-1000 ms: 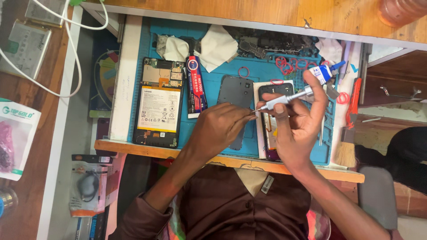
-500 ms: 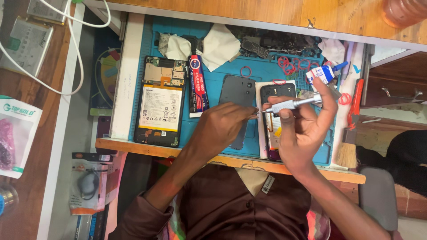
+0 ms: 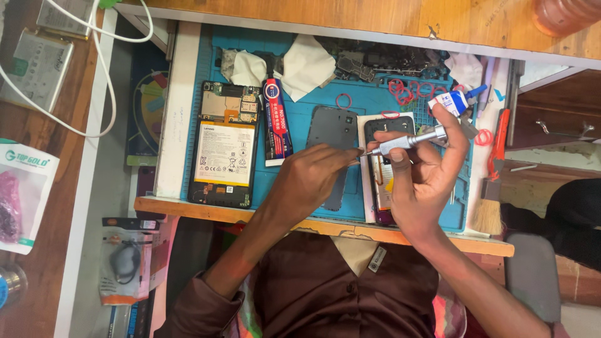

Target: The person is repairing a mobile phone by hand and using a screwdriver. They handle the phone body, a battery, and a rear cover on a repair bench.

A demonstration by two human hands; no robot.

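Both hands (image 3: 313,178) (image 3: 422,181) around screwdriver (image 3: 407,141)

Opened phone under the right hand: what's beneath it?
The opened phone lies on a white sheet atop the blue mat. The right hand, holding a screwdriver, covers its right side, so that part is hidden.

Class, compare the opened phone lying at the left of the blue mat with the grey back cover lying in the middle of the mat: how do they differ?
The opened phone shows its insides, a white-labelled battery and a circuit board; the grey back cover is a plain shell with a camera cut-out. The opened phone lies fully in view, while the left hand hides the grey back cover's lower part. Both lie flat and lengthwise on the blue mat.
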